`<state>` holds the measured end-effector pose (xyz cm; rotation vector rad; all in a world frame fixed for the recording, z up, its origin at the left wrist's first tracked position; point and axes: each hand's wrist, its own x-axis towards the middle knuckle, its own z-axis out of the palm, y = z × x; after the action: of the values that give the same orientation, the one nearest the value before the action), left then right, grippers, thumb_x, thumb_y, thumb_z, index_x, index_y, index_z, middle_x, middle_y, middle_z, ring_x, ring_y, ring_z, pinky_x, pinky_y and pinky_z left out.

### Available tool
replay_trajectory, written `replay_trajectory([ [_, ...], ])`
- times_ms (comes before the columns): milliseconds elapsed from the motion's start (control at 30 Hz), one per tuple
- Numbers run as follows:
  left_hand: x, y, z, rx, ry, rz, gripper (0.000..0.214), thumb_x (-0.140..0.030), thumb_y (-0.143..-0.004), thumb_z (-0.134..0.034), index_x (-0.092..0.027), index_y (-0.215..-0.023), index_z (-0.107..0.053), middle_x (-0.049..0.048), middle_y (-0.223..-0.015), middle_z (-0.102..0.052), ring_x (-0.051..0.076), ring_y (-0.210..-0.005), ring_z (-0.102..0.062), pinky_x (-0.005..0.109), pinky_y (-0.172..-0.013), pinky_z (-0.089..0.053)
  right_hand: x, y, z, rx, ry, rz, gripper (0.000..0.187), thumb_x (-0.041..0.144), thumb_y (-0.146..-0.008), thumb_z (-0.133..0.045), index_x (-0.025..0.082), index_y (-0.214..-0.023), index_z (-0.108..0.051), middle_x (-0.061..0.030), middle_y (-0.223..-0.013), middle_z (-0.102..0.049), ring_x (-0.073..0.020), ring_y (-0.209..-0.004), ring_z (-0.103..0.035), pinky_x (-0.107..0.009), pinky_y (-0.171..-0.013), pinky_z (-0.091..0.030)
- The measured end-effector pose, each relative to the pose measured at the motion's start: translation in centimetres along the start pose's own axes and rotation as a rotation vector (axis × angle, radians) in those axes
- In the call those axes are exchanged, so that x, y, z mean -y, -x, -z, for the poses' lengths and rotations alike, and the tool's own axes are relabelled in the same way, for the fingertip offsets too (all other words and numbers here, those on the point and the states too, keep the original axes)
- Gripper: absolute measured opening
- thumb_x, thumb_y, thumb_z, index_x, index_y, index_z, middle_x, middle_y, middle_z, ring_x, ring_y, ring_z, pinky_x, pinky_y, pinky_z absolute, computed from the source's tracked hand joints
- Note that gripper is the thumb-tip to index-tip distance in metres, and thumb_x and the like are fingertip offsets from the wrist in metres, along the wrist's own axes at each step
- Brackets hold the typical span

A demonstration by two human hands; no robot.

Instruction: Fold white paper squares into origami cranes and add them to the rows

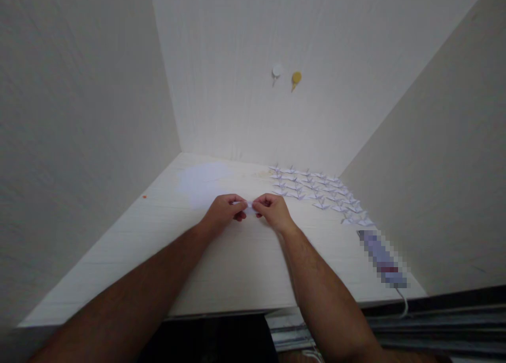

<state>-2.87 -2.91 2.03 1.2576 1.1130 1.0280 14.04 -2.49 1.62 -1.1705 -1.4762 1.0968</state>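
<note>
Between my two hands is a small piece of white paper (pixel 250 208), mostly hidden by the fingers. My left hand (pixel 228 208) pinches its left side with thumb and forefinger. On the other side my right hand (pixel 272 209) grips it the same way, the two thumbs close together. How the paper is folded is too small to tell. Just behind and left of my left hand lie white paper sheets (pixel 201 179) on the pale table (pixel 237 268). Several folded white paper cranes (pixel 312 185) stand in rows to the right of my right hand.
A pixelated flat object (pixel 382 260) with a white cable (pixel 404 302) lies near the table's right edge. A small orange bit (pixel 144 197) is at the left. Walls enclose three sides; a white hook (pixel 276 72) and a yellow hook (pixel 296 78) are on the back wall.
</note>
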Motion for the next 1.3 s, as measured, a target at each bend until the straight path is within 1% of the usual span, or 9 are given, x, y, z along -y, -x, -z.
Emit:
replay_trajectory([
  [167,0.3,-0.1,0.3,-0.004,-0.103,-0.043,0.02,-0.034,-0.07,-0.065,-0.014,-0.071,-0.064,-0.0006,-0.049,-0.057,0.01,-0.044,-0.049,0.023,-0.046,-0.037,0.1,0.1,-0.1,0.021,0.017,-0.009,0.018,0.031,-0.069,-0.068,0.014,-0.069,-0.063,0.0018,-0.058,-0.062,-0.0086,-0.048,-0.057,-0.022,-0.05,-0.048],
  [300,0.6,-0.2,0.4,-0.004,-0.137,-0.074,0.02,-0.034,-0.072,-0.063,-0.015,-0.069,-0.065,-0.003,-0.045,-0.052,0.009,-0.041,-0.042,0.022,-0.044,-0.031,0.1,0.1,-0.1,0.03,0.012,0.0,0.019,0.032,-0.07,-0.068,0.014,-0.07,-0.062,0.002,-0.059,-0.062,-0.0087,-0.048,-0.058,-0.021,-0.048,-0.049],
  [533,0.3,-0.1,0.0,-0.04,-0.085,-0.04,0.02,-0.036,-0.069,-0.063,-0.016,-0.066,-0.063,-0.004,-0.042,-0.047,0.009,-0.039,-0.038,0.023,-0.043,-0.026,0.1,0.0,-0.3,0.039,0.047,0.012,0.018,0.032,-0.071,-0.066,0.015,-0.071,-0.06,0.0024,-0.058,-0.061,-0.0094,-0.047,-0.059,-0.019,-0.043,-0.043],
  [667,-0.4,0.3,0.0,-0.058,-0.185,-0.039,0.021,-0.037,-0.07,-0.062,-0.016,-0.067,-0.064,-0.0053,-0.04,-0.045,0.009,-0.038,-0.035,0.023,-0.043,-0.025,0.1,0.1,-0.4,0.006,0.107,0.01,0.014,0.029,-0.072,-0.064,0.016,-0.071,-0.06,0.0028,-0.056,-0.06,-0.0089,-0.046,-0.056,-0.019,-0.044,-0.042],
  [767,-0.6,0.3,0.3,-0.059,-0.281,-0.097,0.021,-0.037,-0.07,-0.064,-0.017,-0.067,-0.066,-0.0037,-0.046,-0.052,0.01,-0.044,-0.041,0.023,-0.047,-0.031,0.1,0.2,-0.4,-0.006,0.159,0.006,0.012,0.028,-0.073,-0.063,0.016,-0.071,-0.06,0.0027,-0.056,-0.06,-0.0087,-0.046,-0.055,-0.019,-0.044,-0.041],
  [900,-0.4,-0.1,0.7,-0.061,-0.357,-0.222,0.018,-0.036,-0.067,-0.067,-0.018,-0.068,-0.069,0.0007,-0.067,-0.067,0.014,-0.062,-0.055,0.025,-0.061,-0.041,-0.1,0.3,-0.4,0.018,0.252,0.05,0.02,0.035,-0.074,-0.065,0.016,-0.071,-0.062,0.0019,-0.055,-0.06,-0.009,-0.048,-0.054,-0.019,-0.044,-0.037],
  [1000,-0.2,-0.2,0.8,-0.059,-0.383,-0.234,0.02,-0.038,-0.069,-0.066,-0.018,-0.069,-0.07,0.0015,-0.068,-0.068,0.016,-0.064,-0.057,0.026,-0.064,-0.042,-0.3,0.3,-0.3,0.068,0.297,0.074,0.026,0.041,-0.077,-0.064,0.016,-0.07,-0.064,0.0,-0.057,-0.063,-0.0093,-0.049,-0.053,-0.019,-0.045,-0.036],
  [1067,-0.1,-0.2,0.7,-0.069,-0.41,-0.238,0.019,-0.037,-0.068,-0.066,-0.018,-0.067,-0.07,0.002,-0.067,-0.068,0.017,-0.065,-0.057,0.027,-0.064,-0.042,-0.3,0.4,-0.3,0.079,0.323,0.089,0.025,0.039,-0.078,-0.063,0.016,-0.068,-0.065,-0.0004,-0.058,-0.064,-0.009,-0.05,-0.051,-0.02,-0.046,-0.035],
  [1300,0.0,-0.1,0.3,-0.153,-0.515,-0.196,0.013,-0.029,-0.068,-0.065,-0.018,-0.064,-0.069,0.0014,-0.064,-0.066,0.016,-0.064,-0.057,0.028,-0.064,-0.042,-0.4,0.4,-0.6,0.015,0.425,0.158,0.017,0.028,-0.076,-0.064,0.017,-0.063,-0.065,0.0018,-0.053,-0.06,-0.0085,-0.048,-0.046,-0.021,-0.047,-0.031],
])
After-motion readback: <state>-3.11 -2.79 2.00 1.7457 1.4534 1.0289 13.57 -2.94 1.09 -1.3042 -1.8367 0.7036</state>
